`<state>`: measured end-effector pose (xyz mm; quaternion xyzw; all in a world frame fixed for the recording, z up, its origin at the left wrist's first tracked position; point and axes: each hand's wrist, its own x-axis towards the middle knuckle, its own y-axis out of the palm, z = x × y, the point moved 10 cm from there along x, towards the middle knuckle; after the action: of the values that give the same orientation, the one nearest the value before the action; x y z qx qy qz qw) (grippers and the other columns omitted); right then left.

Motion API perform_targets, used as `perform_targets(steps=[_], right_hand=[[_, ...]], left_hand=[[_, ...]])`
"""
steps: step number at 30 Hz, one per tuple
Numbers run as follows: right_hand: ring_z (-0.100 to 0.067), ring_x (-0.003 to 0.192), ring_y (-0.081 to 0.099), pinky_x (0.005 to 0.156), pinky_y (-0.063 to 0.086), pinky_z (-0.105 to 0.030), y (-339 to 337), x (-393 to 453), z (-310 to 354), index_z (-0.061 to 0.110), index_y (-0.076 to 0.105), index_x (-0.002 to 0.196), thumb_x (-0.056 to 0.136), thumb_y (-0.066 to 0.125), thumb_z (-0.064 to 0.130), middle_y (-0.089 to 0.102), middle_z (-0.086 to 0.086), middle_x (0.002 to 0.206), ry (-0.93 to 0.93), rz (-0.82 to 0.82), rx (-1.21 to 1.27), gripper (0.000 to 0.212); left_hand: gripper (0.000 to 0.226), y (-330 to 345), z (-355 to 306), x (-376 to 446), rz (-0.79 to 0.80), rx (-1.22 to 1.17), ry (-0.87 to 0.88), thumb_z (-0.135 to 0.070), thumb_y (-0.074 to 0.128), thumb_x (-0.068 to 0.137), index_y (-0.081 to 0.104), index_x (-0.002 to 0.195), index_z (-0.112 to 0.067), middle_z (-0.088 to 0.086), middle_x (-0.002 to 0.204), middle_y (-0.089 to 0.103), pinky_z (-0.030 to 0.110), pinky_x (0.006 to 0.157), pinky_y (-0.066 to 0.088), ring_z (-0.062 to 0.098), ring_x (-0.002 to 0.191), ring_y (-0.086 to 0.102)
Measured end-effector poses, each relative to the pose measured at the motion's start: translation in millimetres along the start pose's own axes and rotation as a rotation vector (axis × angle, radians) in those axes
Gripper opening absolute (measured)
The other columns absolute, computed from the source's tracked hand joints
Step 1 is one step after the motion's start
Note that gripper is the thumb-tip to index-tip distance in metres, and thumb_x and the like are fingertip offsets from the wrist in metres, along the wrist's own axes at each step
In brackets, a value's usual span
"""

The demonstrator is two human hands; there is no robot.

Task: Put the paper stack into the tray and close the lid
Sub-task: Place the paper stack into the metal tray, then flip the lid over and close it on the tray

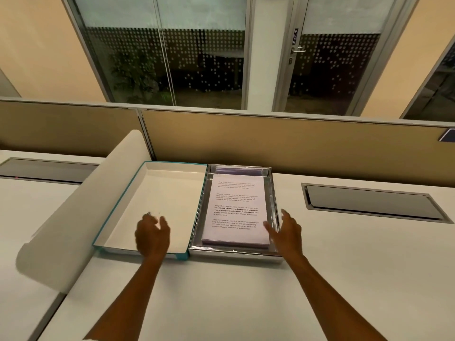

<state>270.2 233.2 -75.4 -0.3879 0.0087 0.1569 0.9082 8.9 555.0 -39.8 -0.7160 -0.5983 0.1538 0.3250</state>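
Blurring left hand (152, 236) over lid (123, 207)

Shiny metal tray (275, 212), matt card lid (157, 193), paper stack (236, 210).

An office: white desk (344, 279) with cable hatch (374, 202), fabric partition (295, 141), and glass door (337, 52) marked PUSH.

Single head-worn wide-angle view, looking forward and down from the near edge of the desk (221, 291). Close range: both forearms enter from the bottom. Far side shows partition (295, 143) and glass door (339, 57). No second view.
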Motion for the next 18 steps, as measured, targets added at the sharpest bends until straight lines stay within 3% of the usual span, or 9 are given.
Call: perform_targets(steps=[2,4,6,9,12,15,18], right_hand=[[-0.036,0.13,0.047,0.104,0.045,-0.047,-1.7,-0.8,-19.6,0.011,0.035,0.144,0.088,0.061,0.041,0.049,-0.016,0.143,0.098,-0.01,0.075,0.069],[-0.036,0.126,0.052,0.104,0.046,-0.045,2.7,-2.4,-38.9,0.007,0.04,0.141,0.093,0.056,0.034,0.052,-0.018,0.139,0.184,0.022,0.147,0.058],[-0.034,0.117,0.057,0.1,0.046,-0.041,8.8,-8.2,-51.5,0.005,0.051,0.133,0.095,0.052,0.028,0.058,-0.018,0.133,0.252,0.076,0.178,0.044],[-0.026,0.093,0.059,0.092,0.051,-0.041,14.2,-13.4,-56.9,0.002,0.064,0.117,0.097,0.05,0.025,0.066,-0.017,0.118,0.256,0.115,0.249,0.033],[-0.028,0.101,0.061,0.093,0.051,-0.039,13.7,-14.7,-59.6,0.007,0.062,0.122,0.096,0.052,0.028,0.064,-0.014,0.124,0.26,0.113,0.283,0.035],[-0.025,0.094,0.057,0.088,0.051,-0.037,11.9,-13.9,-59.9,0.007,0.062,0.122,0.096,0.052,0.025,0.065,-0.014,0.115,0.26,0.104,0.299,0.034],[-0.024,0.09,0.055,0.089,0.051,-0.039,10.7,-14.5,-59.8,0.007,0.063,0.121,0.097,0.051,0.025,0.064,-0.012,0.106,0.252,0.101,0.292,0.033]], left_hand=[[0.038,-14.5,36.5,-4.7,-0.036,0.054,-0.181,-0.026,0.064,0.087,0.051,0.109,0.003,0.032,0.109,0.06,0.051,0.075,0.051,0.047,0.097,0.059],[0.073,-13.7,73.0,-16.3,0.031,0.056,-0.406,-0.035,0.068,0.084,0.033,0.136,0.003,0.036,0.133,0.044,0.061,0.09,0.046,0.053,0.117,0.048],[0.101,-9.1,91.5,-29.9,0.131,-0.02,-0.559,-0.039,0.071,0.082,0.007,0.148,0.002,0.036,0.148,0.028,0.061,0.105,0.035,0.054,0.132,0.035],[0.11,3.1,100.5,-33.4,0.211,-0.166,-0.68,-0.035,0.074,0.08,-0.002,0.15,0.002,0.032,0.152,0.025,0.057,0.113,0.029,0.05,0.137,0.031],[0.099,12.8,110.0,-33.2,0.142,-0.441,-0.892,-0.033,0.07,0.083,0.003,0.152,-0.009,0.023,0.155,0.026,0.058,0.113,0.031,0.045,0.139,0.033],[0.071,22.7,108.8,-43.2,0.182,-0.589,-0.971,-0.021,0.062,0.087,0.026,0.146,-0.005,0.019,0.147,0.043,0.053,0.102,0.046,0.04,0.131,0.047],[0.02,34.8,101.8,-54.8,0.348,-0.651,-0.962,-0.002,0.059,0.086,0.053,0.105,0.003,0.017,0.106,0.059,0.046,0.103,0.048,0.033,0.107,0.063]])
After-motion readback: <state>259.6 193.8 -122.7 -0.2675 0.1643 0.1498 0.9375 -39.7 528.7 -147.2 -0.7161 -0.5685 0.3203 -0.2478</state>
